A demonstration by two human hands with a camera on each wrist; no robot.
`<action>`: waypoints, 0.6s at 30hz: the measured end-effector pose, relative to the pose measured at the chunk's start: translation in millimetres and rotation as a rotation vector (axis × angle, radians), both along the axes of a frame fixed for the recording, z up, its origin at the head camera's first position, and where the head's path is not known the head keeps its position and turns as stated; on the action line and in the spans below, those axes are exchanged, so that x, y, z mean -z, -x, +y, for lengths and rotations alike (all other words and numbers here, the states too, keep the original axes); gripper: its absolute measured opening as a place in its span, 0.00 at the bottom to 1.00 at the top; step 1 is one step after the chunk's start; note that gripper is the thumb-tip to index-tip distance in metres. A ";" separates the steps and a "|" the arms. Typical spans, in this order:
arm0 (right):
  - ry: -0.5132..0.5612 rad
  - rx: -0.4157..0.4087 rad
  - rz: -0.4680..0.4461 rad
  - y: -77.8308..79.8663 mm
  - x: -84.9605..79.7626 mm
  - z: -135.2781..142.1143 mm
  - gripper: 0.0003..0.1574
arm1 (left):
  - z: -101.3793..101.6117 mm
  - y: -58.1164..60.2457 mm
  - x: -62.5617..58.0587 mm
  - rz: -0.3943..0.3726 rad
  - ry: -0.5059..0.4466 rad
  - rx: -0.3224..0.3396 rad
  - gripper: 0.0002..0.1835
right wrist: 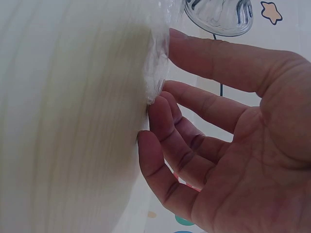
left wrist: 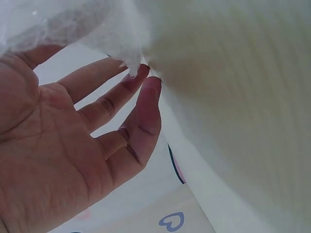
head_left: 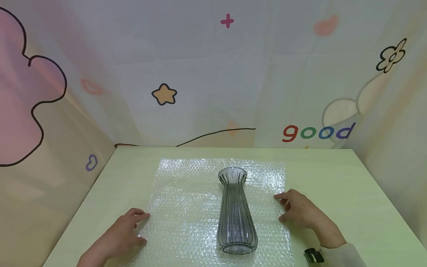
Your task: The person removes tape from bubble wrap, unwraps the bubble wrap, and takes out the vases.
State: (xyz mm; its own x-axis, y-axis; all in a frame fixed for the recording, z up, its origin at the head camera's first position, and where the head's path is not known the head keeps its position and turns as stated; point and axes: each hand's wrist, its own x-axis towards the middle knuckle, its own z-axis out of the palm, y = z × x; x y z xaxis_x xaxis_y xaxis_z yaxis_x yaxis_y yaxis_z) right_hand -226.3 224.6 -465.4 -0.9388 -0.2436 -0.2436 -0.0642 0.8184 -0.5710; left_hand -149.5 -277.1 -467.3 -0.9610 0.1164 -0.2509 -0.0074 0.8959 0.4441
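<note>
At the far left we saw a pink, black-outlined cloud shape point(head_left: 16, 96) printed on the pale cloth backdrop point(head_left: 200, 55), and beside it a small purple heart outline point(head_left: 91, 163). Next we came to the person's left hand point(head_left: 118, 233), loose and unclenched, thumb and forefinger spread apart, their tips at the left edge of a clear, square-cornered sheet of bubble wrap point(head_left: 180, 215). The sheet lay flat on the pale yellow-green table point(head_left: 126, 174). Behind it, an orange star with a dark outline point(head_left: 164, 94) showed on the cloth.

Right of the sheet's middle we found a grey, translucent, ribbed glass vase point(head_left: 236, 215), lying on its side on the wrap, its flared mouth toward the backdrop and its base toward the person. Neither hand touched it.

Further right, the person's right hand point(head_left: 300, 209) rested at the sheet's right edge, fingers relaxed and bent, gripping nothing that we could make out. Its wrist ran into a light sleeve point(head_left: 343, 256) with a small black object point(head_left: 313, 255) beside the cuff. Above, we read the multicoloured word "good" point(head_left: 320, 133).
</note>
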 end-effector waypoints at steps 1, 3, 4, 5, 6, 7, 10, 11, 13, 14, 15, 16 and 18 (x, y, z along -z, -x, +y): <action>-0.001 -0.001 -0.001 0.3 0.2 0.0 0.41 | 0.5 -0.3 0.1 0.005 0.010 0.002 0.37; -0.001 0.000 -0.003 0.6 -0.2 -0.4 0.41 | 1.7 -0.7 0.0 0.013 0.024 0.002 0.37; -0.003 0.001 -0.004 0.7 0.1 -0.4 0.41 | 2.3 -0.8 -0.2 0.018 0.031 0.003 0.37; -0.004 -0.003 -0.003 0.8 0.3 -0.3 0.42 | 2.9 -1.0 -0.2 0.024 0.037 0.003 0.37; -0.005 -0.004 -0.002 1.0 0.3 -0.3 0.42 | 3.6 -1.4 -0.1 0.026 0.045 -0.002 0.36; -0.006 -0.002 -0.002 1.3 0.6 -0.4 0.41 | 4.0 -1.9 0.1 0.033 0.051 -0.002 0.36; -0.006 0.004 -0.006 1.8 1.2 -0.5 0.41 | 4.7 -3.2 1.2 0.051 0.074 -0.004 0.36; -0.006 0.002 -0.006 1.7 1.2 -0.5 0.41 | 5.0 -3.7 1.5 0.057 0.083 -0.007 0.36; -0.005 0.003 -0.006 1.6 1.1 -0.4 0.42 | 5.0 -4.5 1.8 0.076 0.098 0.002 0.36; -0.005 0.001 -0.005 1.3 0.9 -0.3 0.42 | 5.1 -5.1 1.6 0.084 0.104 0.004 0.36; -0.005 0.000 -0.004 1.3 0.6 -0.3 0.42 | 5.3 -5.8 1.4 0.094 0.114 0.009 0.36; -0.005 0.001 -0.004 1.1 0.5 -0.3 0.42 | 5.7 -5.9 1.0 0.107 0.121 0.016 0.36; -0.006 0.001 -0.004 1.0 -0.2 -0.2 0.42 | 6.6 -6.4 0.0 0.123 0.135 0.018 0.36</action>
